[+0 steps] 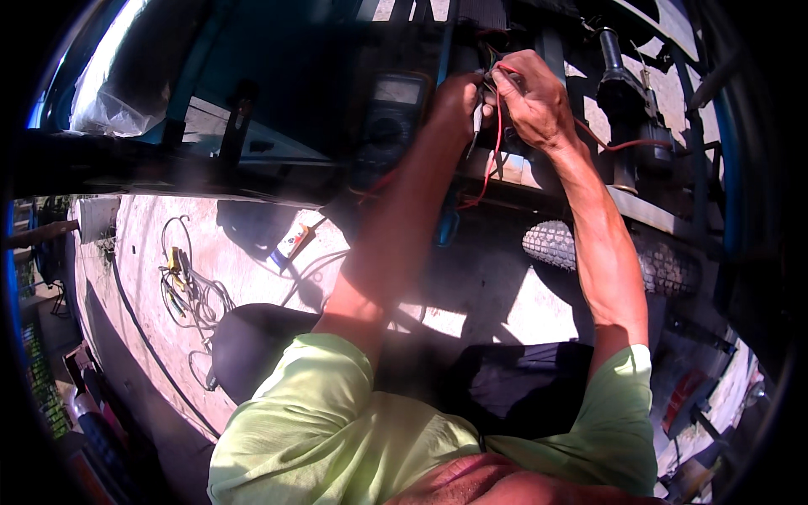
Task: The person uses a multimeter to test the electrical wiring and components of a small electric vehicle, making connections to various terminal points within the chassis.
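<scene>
Both hands meet at a bundle of thin coloured wires (491,57) inside the dark metal frame. A red wire (498,126) is pinched between thumb and fingers of my right hand (537,97) and hangs down in a loop. My left hand (463,99) is closed close beside it. A slim grey pointed piece (477,130) sticks down from its fingers; its kind is not clear. Just left of my left forearm rests a dark multimeter (390,126) with a grey display and a round dial, in shadow. The wire ends between my fingertips are hidden.
Metal frame bars (295,181) run across in front of me. A knobbly tyre (551,244) lies below, right of centre. On the sunlit floor are a tangle of grey cable (194,290) and a small white container (292,244). Clear plastic sheeting (118,93) covers something at upper left.
</scene>
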Available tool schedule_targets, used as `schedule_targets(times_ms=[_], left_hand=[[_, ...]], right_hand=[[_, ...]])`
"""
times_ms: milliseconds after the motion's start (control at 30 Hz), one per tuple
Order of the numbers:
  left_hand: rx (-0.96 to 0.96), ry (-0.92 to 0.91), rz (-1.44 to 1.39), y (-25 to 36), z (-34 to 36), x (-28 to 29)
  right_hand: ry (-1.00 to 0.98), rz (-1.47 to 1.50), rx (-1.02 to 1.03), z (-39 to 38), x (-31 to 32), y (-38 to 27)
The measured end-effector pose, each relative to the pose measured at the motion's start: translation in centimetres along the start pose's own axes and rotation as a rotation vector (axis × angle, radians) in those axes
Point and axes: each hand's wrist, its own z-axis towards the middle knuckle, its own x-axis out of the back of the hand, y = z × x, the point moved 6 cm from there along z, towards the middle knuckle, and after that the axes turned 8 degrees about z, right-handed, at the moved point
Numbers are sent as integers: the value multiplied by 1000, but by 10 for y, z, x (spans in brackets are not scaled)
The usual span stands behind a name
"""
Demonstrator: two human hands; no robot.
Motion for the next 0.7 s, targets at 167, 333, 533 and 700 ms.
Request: schedule_targets(times_ms=[167,333,533,700], left_hand=[[-34,90,69,8,-13,-9],[25,130,107,8,-12,-3],[95,199,178,6,-16,-3],[16,73,98,6,-14,-3]], right_hand=[[-3,4,-21,-2,2,5],[33,69,-93,0,3,6],[373,390,-304,0,29,49],[6,152,-683,-5,6,71]])
